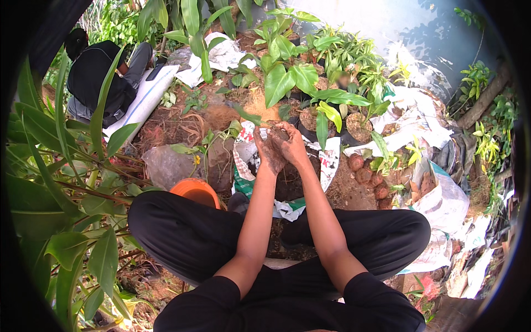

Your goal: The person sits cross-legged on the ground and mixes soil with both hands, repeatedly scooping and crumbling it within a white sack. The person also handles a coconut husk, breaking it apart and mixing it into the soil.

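Observation:
My two soil-covered hands are raised together over an open sack, closed around a dark clump of soil (274,141). My left hand (269,157) supports it from the left. The fingers of my right hand (293,146) curl over it from the right. A green leaf (248,115) sticks out beside my left fingertips; whether its stem runs into the clump is hidden. Below, the white, red and green sack (331,160) has its rim folded down, with dark soil (290,182) inside. It stands between my crossed legs and the potted plants.
An orange pot (196,190) stands by my left knee. Potted leafy plants (287,83) line the far side, with coconut husks (364,176) to the right near a white sack (442,202). Another person (97,80) sits at far left beside a long white sack (145,102).

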